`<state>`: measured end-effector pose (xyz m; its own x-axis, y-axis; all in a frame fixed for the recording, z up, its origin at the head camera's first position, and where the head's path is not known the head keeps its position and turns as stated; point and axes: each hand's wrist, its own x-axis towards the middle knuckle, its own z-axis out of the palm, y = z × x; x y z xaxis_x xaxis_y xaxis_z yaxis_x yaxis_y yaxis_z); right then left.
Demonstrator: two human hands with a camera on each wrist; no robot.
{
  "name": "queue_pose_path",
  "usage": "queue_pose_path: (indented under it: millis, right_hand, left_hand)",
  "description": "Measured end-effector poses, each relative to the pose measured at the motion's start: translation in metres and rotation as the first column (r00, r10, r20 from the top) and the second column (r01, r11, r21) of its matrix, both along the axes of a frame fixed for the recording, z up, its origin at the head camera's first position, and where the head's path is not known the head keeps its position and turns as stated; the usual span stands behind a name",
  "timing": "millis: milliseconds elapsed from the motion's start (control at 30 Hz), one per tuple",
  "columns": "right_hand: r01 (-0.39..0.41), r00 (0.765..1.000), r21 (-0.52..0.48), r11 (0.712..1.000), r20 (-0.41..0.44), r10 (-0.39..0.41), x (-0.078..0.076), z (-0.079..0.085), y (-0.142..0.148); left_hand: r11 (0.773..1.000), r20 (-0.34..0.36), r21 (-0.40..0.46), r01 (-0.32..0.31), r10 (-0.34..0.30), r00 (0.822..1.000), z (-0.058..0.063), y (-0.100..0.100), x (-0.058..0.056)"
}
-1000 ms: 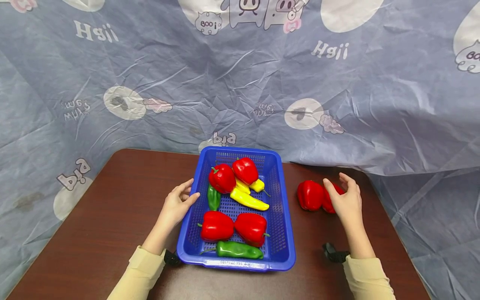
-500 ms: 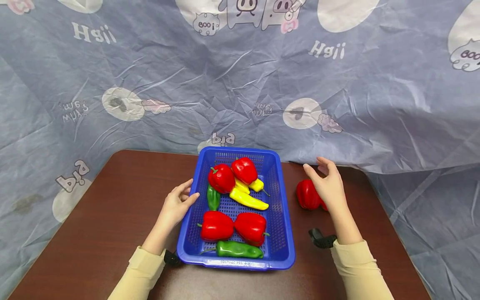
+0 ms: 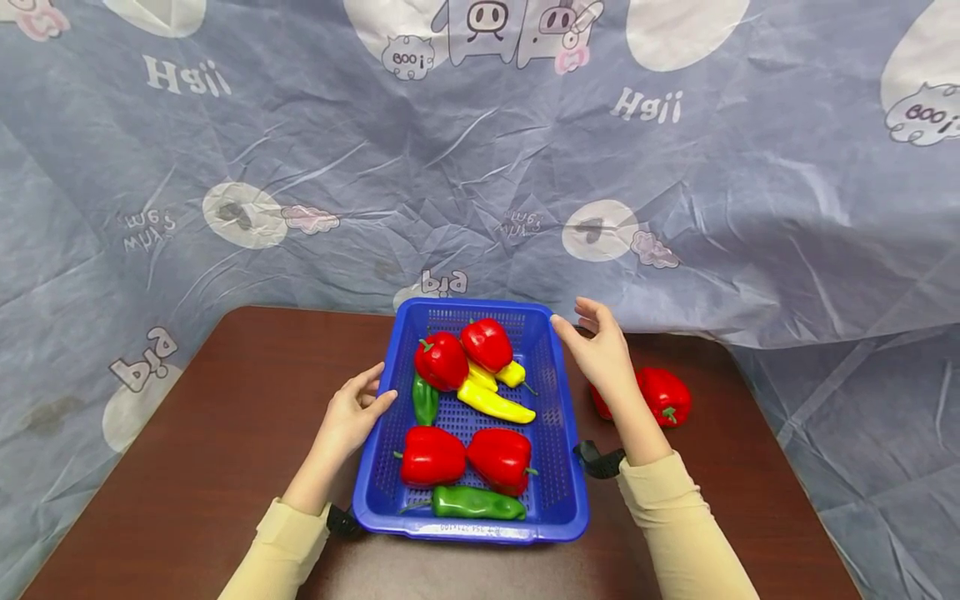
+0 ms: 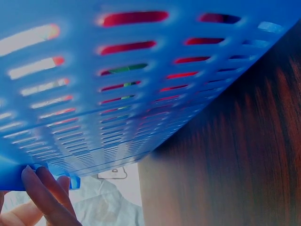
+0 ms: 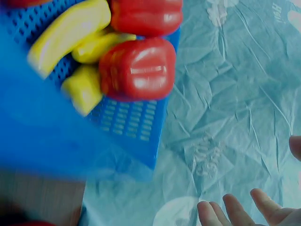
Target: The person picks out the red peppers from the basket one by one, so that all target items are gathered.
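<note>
A blue plastic basket [image 3: 468, 532] stands on the table, holding several red bell peppers [image 3: 433, 456], long yellow peppers [image 3: 495, 403] and two green peppers [image 3: 478, 502]. My left hand [image 3: 351, 417] is at its left rim, thumb over the top and fingers [image 4: 47, 190] at the outside of the lip. My right hand [image 3: 602, 354] hovers by the far right corner of the basket, thumb and fingers spread, holding nothing. Behind that forearm lie two more red bell peppers, one in plain sight [image 3: 663, 397] and the other mostly hidden.
The dark brown wooden table [image 3: 225, 417] ends at a hanging grey-blue printed cloth [image 3: 375, 167] behind the basket. A black strap device [image 3: 600, 460] sits on the right wrist, close to the basket's right wall.
My right hand has moved left, from over the two loose bell peppers to the basket's right rim. The left hand and the basket have stayed in place.
</note>
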<state>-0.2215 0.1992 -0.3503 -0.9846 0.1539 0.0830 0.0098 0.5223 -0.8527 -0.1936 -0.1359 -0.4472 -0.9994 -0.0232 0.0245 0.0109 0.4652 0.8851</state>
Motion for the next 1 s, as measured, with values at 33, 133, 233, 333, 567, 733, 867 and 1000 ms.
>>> queue_pose_path:
  millis: [33, 133, 233, 333, 567, 733, 867, 1000]
  right_hand:
    - [-0.009, 1.000, 0.000, 1.000, 0.005, 0.009, -0.002, -0.002, -0.003]
    - [-0.034, 0.999, 0.000, 0.999, 0.023, 0.034, -0.006, -0.007, -0.012]
    - [-0.053, 0.998, 0.003, 0.999, 0.035, 0.053, -0.010, -0.012, -0.020]
    - [-0.061, 0.997, 0.004, 0.998, 0.047, 0.061, -0.014, -0.017, -0.028]
    - [-0.078, 0.993, -0.004, 0.997, 0.085, 0.078, -0.019, -0.027, -0.042]
    - [-0.087, 0.993, 0.001, 0.996, 0.085, 0.086, -0.025, -0.036, -0.051]
    - [-0.087, 0.993, 0.003, 0.996, 0.081, 0.086, -0.028, -0.044, -0.058]
    - [-0.079, 0.991, 0.005, 0.997, 0.105, 0.078, -0.030, -0.049, -0.066]
  left_hand:
    - [1.000, -0.001, 0.000, -0.001, 0.001, 1.000, 0.000, 0.000, 0.000]
    - [1.000, 0.005, 0.006, -0.002, 0.002, 1.000, -0.001, 0.000, 0.000]
    - [1.000, 0.010, 0.017, -0.001, 0.001, 1.000, -0.002, 0.001, 0.000]
    - [1.000, 0.009, 0.020, 0.003, -0.003, 1.000, -0.002, 0.001, -0.001]
    - [1.000, 0.004, -0.002, 0.011, -0.011, 1.000, -0.002, 0.001, -0.001]
    - [1.000, -0.004, -0.002, 0.013, -0.013, 1.000, -0.003, 0.001, -0.002]
    - [1.000, -0.002, 0.003, 0.016, -0.016, 1.000, -0.003, 0.001, -0.003]
    - [1.000, 0.006, 0.001, 0.016, -0.016, 1.000, -0.003, 0.001, -0.002]
